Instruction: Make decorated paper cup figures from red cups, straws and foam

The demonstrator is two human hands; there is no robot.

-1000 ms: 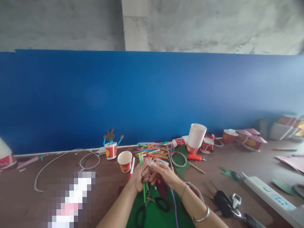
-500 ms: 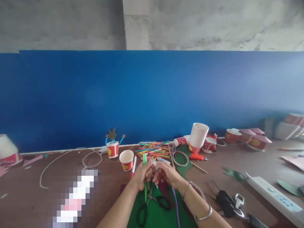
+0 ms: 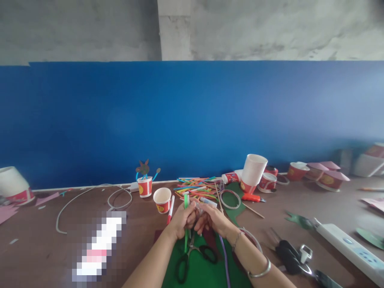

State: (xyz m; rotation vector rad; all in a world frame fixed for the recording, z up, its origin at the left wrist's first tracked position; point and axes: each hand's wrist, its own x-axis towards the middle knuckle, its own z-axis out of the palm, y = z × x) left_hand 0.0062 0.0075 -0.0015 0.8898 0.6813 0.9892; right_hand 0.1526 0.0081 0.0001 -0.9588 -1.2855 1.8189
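Bright green straw-like strips [image 3: 186,238] stand upright in my left hand [image 3: 181,220], pinched between thumb and fingers. My right hand [image 3: 215,219] meets it from the right, fingers curled. A small clear, shiny piece [image 3: 198,209] shows between both hands; its kind is not clear, and the fingers partly cover it. Just below the hands, black-handled scissors [image 3: 192,249] lie on a green sheet [image 3: 207,276], blades partly hidden. A purple strip [image 3: 225,260] runs down beside my right forearm. Beyond the hands lies a pile of coloured straws [image 3: 198,187].
A paper cup [image 3: 162,200] and a red-and-white marker [image 3: 171,209] stand left of the hands. Stacked cups [image 3: 253,172], a tape ring [image 3: 230,199] and an orange cutter [image 3: 252,198] are to the right. Keys [image 3: 291,256] and a power strip [image 3: 348,246] lie farther right.
The whole view has shifted slightly, so things sit a little farther right. My hands stay together around the clear piece, with only slight finger movement.
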